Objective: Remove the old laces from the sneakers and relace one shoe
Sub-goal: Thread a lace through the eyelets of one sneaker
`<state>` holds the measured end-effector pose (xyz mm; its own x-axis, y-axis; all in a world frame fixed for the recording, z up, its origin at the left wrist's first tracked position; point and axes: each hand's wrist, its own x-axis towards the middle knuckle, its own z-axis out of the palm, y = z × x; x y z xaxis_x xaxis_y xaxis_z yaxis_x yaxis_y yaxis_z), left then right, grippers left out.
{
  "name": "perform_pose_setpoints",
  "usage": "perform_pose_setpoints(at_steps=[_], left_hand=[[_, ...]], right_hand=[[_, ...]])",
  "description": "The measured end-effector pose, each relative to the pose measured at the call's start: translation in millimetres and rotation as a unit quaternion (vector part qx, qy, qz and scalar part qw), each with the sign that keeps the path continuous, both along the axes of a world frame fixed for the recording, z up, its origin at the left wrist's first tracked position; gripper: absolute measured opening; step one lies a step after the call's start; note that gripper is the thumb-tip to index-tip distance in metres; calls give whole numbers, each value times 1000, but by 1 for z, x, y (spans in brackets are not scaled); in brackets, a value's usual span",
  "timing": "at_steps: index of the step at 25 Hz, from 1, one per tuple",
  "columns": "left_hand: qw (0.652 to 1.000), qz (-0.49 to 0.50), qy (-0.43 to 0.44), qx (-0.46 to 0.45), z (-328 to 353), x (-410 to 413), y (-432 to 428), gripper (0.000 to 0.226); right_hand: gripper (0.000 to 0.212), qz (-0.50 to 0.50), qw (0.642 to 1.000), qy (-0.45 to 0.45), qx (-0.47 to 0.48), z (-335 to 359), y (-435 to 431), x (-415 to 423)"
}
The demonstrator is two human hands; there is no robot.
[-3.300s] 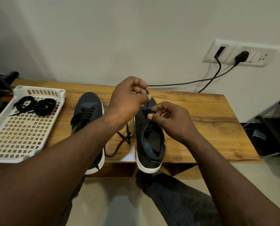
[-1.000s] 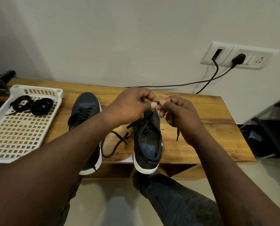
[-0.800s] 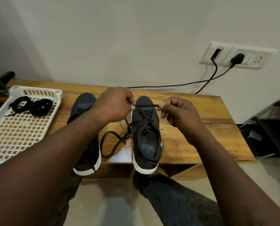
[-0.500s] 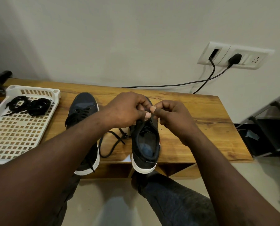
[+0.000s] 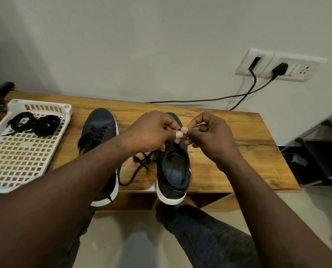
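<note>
in the middle of the frame we see the left hand [image 5: 151,132] and the right hand [image 5: 213,136] meeting above the front of one sneaker [image 5: 173,171]. both have curled fingers and pinch its black lace [image 5: 134,173], whose loose end lies on the wooden table [image 5: 238,144]. the second sneaker [image 5: 99,124] stands just left of it. coiled laces [image 5: 35,123] lie in the white tray [image 5: 16,161] at the left edge.

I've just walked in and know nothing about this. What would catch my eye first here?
The left hand and right hand meet fingertip to fingertip over a dark sneaker at the wooden table's front edge, pinching its black lace. A second sneaker stands laced to its left. Beyond that, a white tray holds coiled black laces.
</note>
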<state>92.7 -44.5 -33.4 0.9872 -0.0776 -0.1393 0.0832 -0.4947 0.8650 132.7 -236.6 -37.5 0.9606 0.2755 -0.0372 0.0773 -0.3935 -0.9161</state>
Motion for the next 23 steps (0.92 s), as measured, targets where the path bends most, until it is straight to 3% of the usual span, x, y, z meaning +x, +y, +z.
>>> perform_pose_setpoints(at_steps=[2, 5, 8, 12, 14, 16, 18, 23], left_hand=[[1000, 17, 11, -14, -2, -1, -2, 5], [993, 60, 43, -88, -4, -2, -4, 15], [988, 113, 39, -97, -8, 0, -4, 14], [994, 106, 15, 22, -12, -1, -4, 12], [992, 73, 2, 103, -13, -4, -9, 12], [988, 56, -13, 143, -17, -5, -13, 9], [986, 52, -22, 159, -21, -6, -18, 7], [975, 80, -34, 203, -26, -5, -32, 11]], right_hand=[[9, -8, 999, -31, -33, -1, -1, 0], [4, 16, 1000, -4, 7, 2, -4, 0], [5, 14, 1000, -1, -9, 1, -5, 1], [21, 58, 972, -25, -225, -13, -4, -3], [22, 72, 960, -30, -269, -13, -2, -4], [14, 47, 973, 6, -225, -10, -3, -2], [14, 15, 986, 97, -136, -10, -7, 1], [14, -10, 977, 208, -42, -8, -10, 3]])
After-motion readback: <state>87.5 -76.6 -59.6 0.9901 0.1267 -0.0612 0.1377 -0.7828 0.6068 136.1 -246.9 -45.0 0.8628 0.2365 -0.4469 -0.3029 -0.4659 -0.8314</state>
